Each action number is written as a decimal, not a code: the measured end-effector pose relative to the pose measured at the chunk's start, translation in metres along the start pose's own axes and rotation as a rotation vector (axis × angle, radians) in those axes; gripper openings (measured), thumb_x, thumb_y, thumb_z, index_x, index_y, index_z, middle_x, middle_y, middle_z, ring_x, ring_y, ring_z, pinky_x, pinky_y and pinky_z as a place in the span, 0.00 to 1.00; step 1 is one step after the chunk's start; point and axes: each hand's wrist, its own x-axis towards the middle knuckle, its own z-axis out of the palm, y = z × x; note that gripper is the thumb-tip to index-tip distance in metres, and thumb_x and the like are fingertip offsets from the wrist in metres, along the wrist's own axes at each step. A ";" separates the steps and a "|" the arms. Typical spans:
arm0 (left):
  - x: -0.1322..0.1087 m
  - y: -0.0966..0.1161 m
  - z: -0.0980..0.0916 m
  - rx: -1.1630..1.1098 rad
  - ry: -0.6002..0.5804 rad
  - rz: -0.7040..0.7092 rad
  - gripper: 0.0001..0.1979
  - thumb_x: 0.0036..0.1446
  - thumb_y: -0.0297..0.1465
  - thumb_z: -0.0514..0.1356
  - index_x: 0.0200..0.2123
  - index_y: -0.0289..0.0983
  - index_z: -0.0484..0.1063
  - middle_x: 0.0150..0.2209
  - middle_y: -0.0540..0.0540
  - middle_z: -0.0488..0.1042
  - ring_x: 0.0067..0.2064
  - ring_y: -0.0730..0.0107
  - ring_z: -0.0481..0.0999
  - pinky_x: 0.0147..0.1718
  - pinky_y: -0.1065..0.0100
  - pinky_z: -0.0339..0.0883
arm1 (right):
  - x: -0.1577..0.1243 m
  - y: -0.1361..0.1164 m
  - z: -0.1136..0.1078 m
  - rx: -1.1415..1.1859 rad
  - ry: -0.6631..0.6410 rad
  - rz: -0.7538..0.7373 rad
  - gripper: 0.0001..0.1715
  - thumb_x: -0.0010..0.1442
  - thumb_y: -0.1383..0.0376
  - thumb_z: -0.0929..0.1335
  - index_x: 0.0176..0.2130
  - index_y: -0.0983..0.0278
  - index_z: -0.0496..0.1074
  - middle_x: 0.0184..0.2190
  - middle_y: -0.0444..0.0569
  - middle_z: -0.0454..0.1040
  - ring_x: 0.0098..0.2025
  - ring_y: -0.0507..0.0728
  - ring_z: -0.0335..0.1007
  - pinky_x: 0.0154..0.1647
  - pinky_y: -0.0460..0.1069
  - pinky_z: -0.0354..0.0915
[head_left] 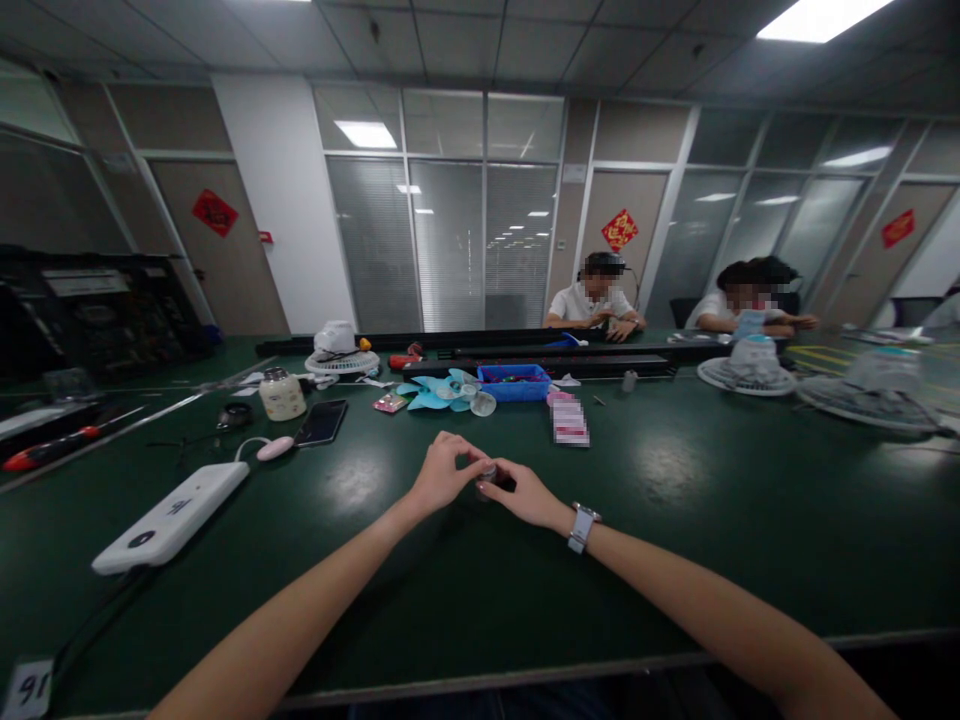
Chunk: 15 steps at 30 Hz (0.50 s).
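Over the middle of the green table, both hands meet at a small grey cylinder [487, 481], too small to identify. My left hand [448, 472] is closed, its thumb and fingertips pinching the cylinder's top from the left. From the right, my right hand [529, 492] grips its side between thumb and forefinger. The fingers partly hide the cylinder. A pink-and-white packet [569, 418], a blue tray [514, 384] of small parts and light-blue fan blades [439, 390] lie beyond the hands.
At left are a white power bank [174, 517], a dark phone [322, 423] and a cream jar [282, 394]. White fan parts [747, 366] stand at right. Long black bars [540, 362] cross the back. Two people [596, 300] sit across the table.
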 end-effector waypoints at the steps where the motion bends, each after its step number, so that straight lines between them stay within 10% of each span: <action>1: 0.001 0.000 0.000 -0.002 0.014 0.004 0.10 0.57 0.39 0.64 0.33 0.40 0.82 0.32 0.46 0.79 0.44 0.57 0.70 0.43 0.61 0.62 | 0.000 0.000 0.000 0.000 -0.002 0.007 0.18 0.62 0.56 0.68 0.48 0.65 0.72 0.41 0.49 0.76 0.40 0.56 0.71 0.42 0.51 0.67; 7: 0.017 -0.023 -0.024 -0.023 0.129 -0.055 0.14 0.56 0.43 0.62 0.37 0.40 0.82 0.37 0.45 0.81 0.43 0.57 0.74 0.41 0.63 0.64 | -0.001 -0.003 -0.001 0.013 -0.006 0.026 0.20 0.63 0.54 0.68 0.50 0.64 0.72 0.42 0.50 0.77 0.42 0.57 0.73 0.46 0.53 0.67; 15: 0.006 -0.108 -0.067 -0.095 -0.125 -0.370 0.21 0.46 0.47 0.66 0.36 0.37 0.83 0.32 0.45 0.83 0.35 0.60 0.77 0.34 0.67 0.66 | -0.001 -0.006 -0.002 0.018 -0.016 0.056 0.20 0.62 0.55 0.69 0.50 0.63 0.72 0.46 0.50 0.77 0.46 0.59 0.72 0.48 0.54 0.67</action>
